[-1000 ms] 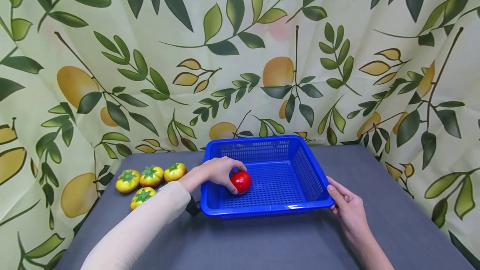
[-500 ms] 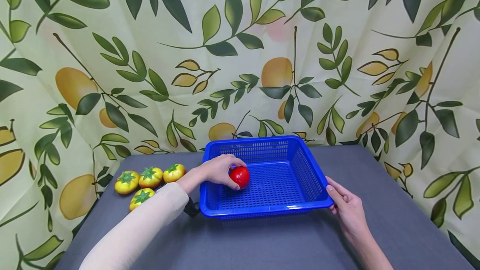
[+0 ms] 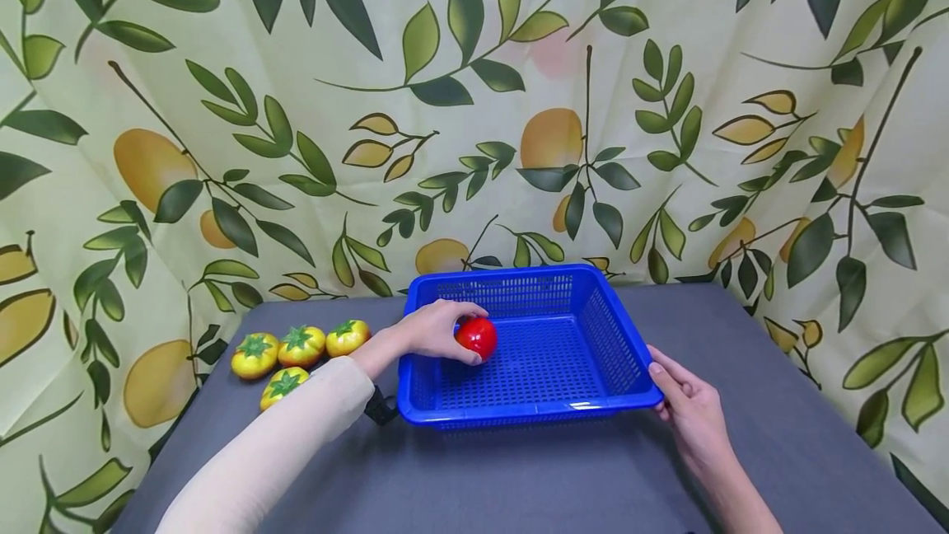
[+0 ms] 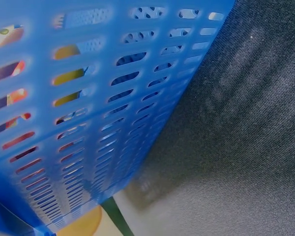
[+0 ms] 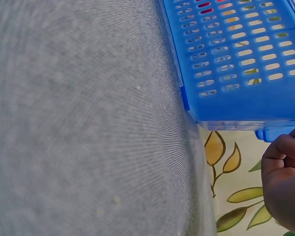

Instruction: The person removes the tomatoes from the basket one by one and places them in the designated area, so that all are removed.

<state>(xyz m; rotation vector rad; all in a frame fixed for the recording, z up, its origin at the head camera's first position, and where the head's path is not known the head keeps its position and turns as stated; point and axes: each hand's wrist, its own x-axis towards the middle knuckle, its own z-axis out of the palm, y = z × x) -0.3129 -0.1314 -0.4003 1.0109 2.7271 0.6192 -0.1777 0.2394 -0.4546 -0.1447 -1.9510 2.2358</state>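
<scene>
In the head view my left hand (image 3: 437, 330) reaches over the left wall of a blue plastic basket (image 3: 519, 413). Its thumb and fingers hold a shiny red round fruit (image 3: 478, 339) from the left side, inside the basket; whether the fruit touches the basket's floor I cannot tell. At the near right corner, my right hand (image 3: 691, 412) pinches the basket's rim, thumb on top. The right wrist view shows curled fingers of my right hand (image 5: 287, 172) beside the slotted blue wall (image 5: 246, 88). Only the basket's outer wall (image 4: 98, 118) fills the left wrist view, hiding my left hand.
Several yellow-orange fruits (image 3: 301, 344) with green leafy tops sit on the grey table (image 3: 519, 484), left of the basket and partly behind my left sleeve (image 3: 274, 443). A leaf-patterned cloth (image 3: 474, 147) hangs behind the table and along its sides.
My left hand and the red fruit have shifted slightly up in the head view, upward or toward the basket's far side. The right hand keeps its grip and the basket stays in place.
</scene>
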